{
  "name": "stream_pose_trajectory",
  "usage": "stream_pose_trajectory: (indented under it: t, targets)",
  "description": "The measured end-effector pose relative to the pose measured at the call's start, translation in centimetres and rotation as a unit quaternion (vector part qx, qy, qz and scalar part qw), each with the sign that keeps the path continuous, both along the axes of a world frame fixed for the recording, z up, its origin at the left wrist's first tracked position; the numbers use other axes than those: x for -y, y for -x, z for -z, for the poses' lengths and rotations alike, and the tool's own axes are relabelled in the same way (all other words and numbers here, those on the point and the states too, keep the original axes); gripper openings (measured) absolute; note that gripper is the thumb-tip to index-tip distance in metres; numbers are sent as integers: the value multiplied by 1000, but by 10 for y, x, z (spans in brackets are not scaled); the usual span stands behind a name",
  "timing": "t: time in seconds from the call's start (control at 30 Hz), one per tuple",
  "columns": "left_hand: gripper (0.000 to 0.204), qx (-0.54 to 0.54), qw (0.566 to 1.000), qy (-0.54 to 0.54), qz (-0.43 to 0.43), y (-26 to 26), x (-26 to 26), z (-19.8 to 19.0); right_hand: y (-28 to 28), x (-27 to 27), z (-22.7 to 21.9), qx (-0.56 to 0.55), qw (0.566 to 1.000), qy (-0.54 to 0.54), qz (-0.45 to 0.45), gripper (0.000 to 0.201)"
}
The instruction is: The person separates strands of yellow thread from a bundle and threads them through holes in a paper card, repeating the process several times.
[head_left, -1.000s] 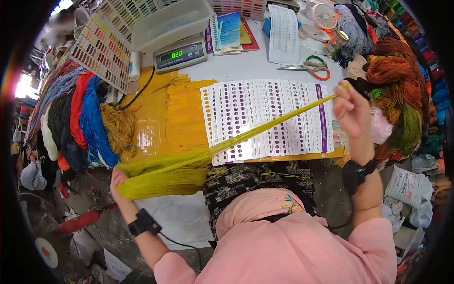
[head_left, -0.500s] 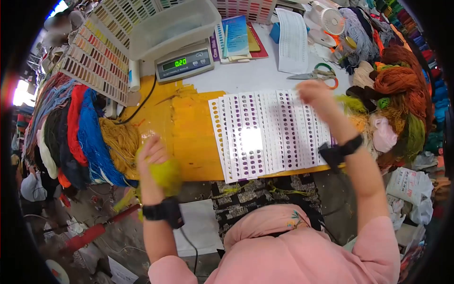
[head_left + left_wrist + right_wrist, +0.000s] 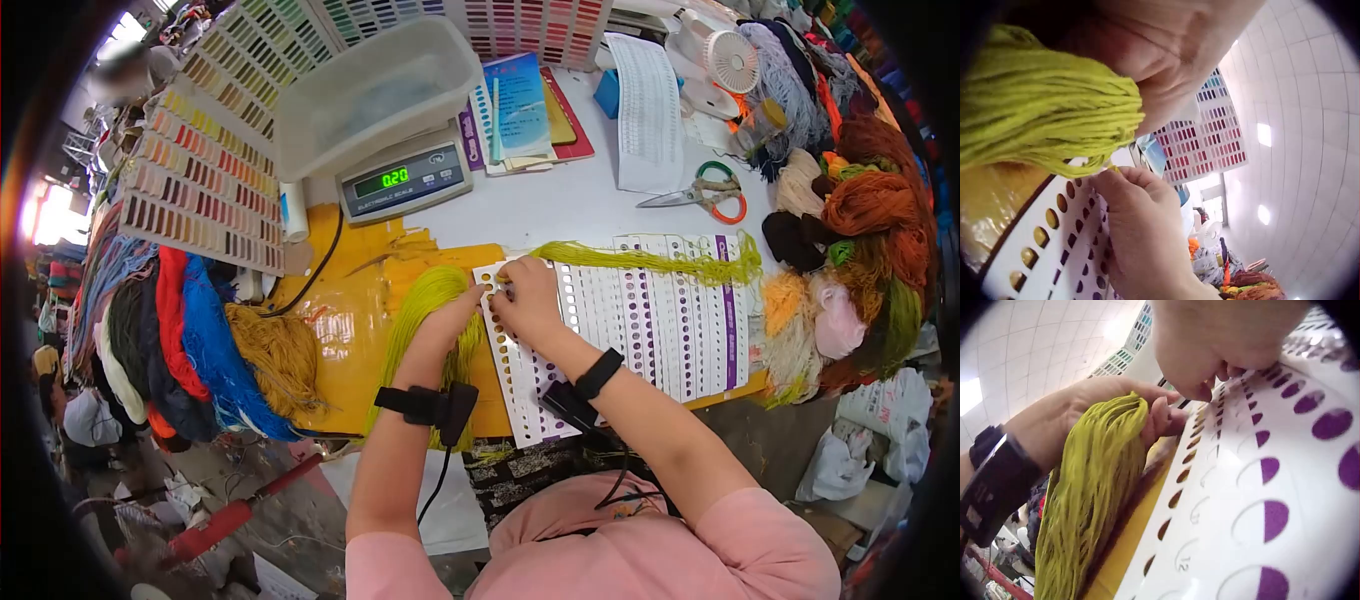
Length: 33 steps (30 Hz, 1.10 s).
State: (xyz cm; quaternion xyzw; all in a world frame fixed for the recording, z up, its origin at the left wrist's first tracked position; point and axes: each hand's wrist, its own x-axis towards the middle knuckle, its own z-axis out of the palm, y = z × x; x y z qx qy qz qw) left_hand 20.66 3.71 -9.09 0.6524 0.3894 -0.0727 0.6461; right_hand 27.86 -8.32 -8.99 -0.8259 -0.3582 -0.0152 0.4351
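A hank of yellow-green yarn (image 3: 415,325) hangs in a thick loop over my left hand (image 3: 458,312), at the upper left corner of the punched cards (image 3: 600,330). Its fingers (image 3: 1159,422) are bent beside the card edge in the right wrist view, with the hank around the hand. Close to them, my right hand (image 3: 527,298) has its fingers bent over the row of holes. The left wrist view shows its thumb and forefinger pinched together, with a bit of yellow-green yarn (image 3: 1113,169) at the tips. Beyond that hand, a long tail of this yarn (image 3: 650,258) lies across the cards.
An electronic scale (image 3: 405,180) bearing a plastic tub (image 3: 375,105) stands behind the hands. Colour sample boards (image 3: 205,180) rise at the left. Scissors (image 3: 700,195) and a printed sheet (image 3: 645,115) lie at the back right. Yarn piles (image 3: 200,340) flank the table.
The yarn was stretched between the two widely spread hands; then the hands swung inward. Now both are together at the cards' corner, with the hank over the left hand and its tail on the cards.
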Motion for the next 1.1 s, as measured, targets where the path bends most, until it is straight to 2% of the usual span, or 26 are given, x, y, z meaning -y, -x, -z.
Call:
stream_pose_trajectory:
  t: [0.03, 0.1, 0.17, 0.23, 0.3, 0.33, 0.43, 0.5, 0.63, 0.73, 0.83, 0.93, 1.03, 1.1]
  targets:
    - [17, 15, 1000, 7, 0, -3, 4, 5, -2, 7, -1, -11, 1000, -1, 10, 21]
    - [19, 53, 991, -103, 61, -3, 7, 17, -10, 22, -3, -3, 1000, 6, 19, 20]
    - [19, 83, 978, -171, 80, 1, 12, 25, -14, 34, -9, 29, 999, -4, 31, 18]
    - [18, 109, 972, -198, 57, 1, 19, -3, -14, 33, -2, 8, 999, -42, -32, 20]
    - [16, 71, 995, -51, 51, -3, 17, -21, -5, 30, -8, -6, 996, 14, -87, 31]
    - [14, 49, 998, 21, 42, -3, 15, -28, 0, 30, -15, 14, 995, 48, -81, 35]
    - [13, 89, 990, 107, 21, -5, 20, -40, 13, 27, -27, 48, 988, 120, -82, 47]
    - [13, 80, 991, 110, 16, -5, 17, -32, 14, 30, -24, 41, 985, 136, -95, 52]
    - [13, 112, 989, 80, 45, -5, 14, -10, 6, 30, -9, 34, 994, -41, -97, 43]
    - [13, 91, 994, 20, 53, -4, 19, -9, 1, 27, -10, -9, 994, -48, -93, 38]
    - [14, 104, 985, -112, 83, -2, 17, -13, -4, 27, -16, -31, 994, -21, -100, 36]
    - [12, 129, 983, 128, -16, 14, -7, -15, -7, 27, -20, -51, 992, -32, -113, 33]
    - [11, 103, 983, 135, -64, 16, -5, -26, -7, 26, -13, -13, 992, -43, -116, 32]
    - [10, 81, 989, 100, -66, 14, 0, -24, -5, 24, -9, -9, 992, -44, -116, 33]
